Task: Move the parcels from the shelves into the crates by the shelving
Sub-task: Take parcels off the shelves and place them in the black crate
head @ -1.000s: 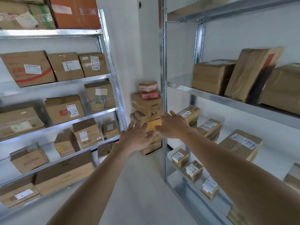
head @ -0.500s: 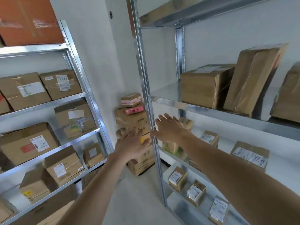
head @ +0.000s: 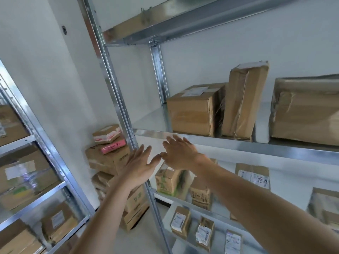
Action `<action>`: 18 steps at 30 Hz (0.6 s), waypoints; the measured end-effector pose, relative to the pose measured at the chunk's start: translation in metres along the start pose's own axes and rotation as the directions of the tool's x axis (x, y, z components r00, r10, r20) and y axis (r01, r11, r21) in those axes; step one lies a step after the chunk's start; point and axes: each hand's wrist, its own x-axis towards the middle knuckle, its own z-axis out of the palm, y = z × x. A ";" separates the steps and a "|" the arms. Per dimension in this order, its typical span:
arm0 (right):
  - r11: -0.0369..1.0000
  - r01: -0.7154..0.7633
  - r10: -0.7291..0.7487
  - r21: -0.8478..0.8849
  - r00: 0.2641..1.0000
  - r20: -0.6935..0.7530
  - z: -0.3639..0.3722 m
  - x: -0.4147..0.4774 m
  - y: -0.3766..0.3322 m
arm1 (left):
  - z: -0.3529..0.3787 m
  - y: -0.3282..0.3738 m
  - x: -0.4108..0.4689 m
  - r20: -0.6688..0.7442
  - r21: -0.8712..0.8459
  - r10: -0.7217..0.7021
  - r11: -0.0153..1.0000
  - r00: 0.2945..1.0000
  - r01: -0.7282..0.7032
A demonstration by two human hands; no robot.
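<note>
Both my hands are stretched forward with spread fingers and hold nothing. My right hand (head: 178, 153) hovers just below the front edge of the right rack's upper shelf (head: 238, 143). My left hand (head: 139, 165) is beside it, in front of the rack's steel post (head: 117, 99). On that shelf stand a taped brown box (head: 190, 112), a tall wrapped parcel (head: 242, 101) leaning upright, and a wide wrapped parcel (head: 304, 114). The brown box is the nearest to my right hand, a short way above it. No crate is in view.
Lower shelves of the right rack hold several small labelled parcels (head: 180, 220). A stack of boxes (head: 108, 158) topped by a pink packet (head: 112, 146) stands in the corner on the floor. The left rack (head: 42, 143) carries more boxes.
The view has swung right and up, closer to the right rack. Both hands have risen towards the upper shelf's edge, still holding nothing.
</note>
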 end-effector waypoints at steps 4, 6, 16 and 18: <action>0.999 -0.047 0.048 0.017 0.997 -0.062 -0.008 0.004 -0.002 | -0.004 -0.001 0.023 -0.009 -0.091 0.075 0.993 0.997 -0.076; 0.995 -0.076 0.081 0.060 0.992 -0.096 -0.011 0.005 -0.006 | -0.010 -0.005 0.037 -0.020 -0.180 0.118 0.976 0.993 -0.120; 0.949 -0.212 0.280 0.233 0.906 -0.316 -0.037 -0.002 -0.034 | -0.041 -0.013 0.099 -0.122 -0.649 0.304 0.696 0.945 -0.308; 0.944 -0.197 0.299 0.265 0.852 -0.431 -0.038 -0.001 -0.039 | -0.046 -0.011 0.106 -0.135 -0.696 0.333 0.638 0.933 -0.329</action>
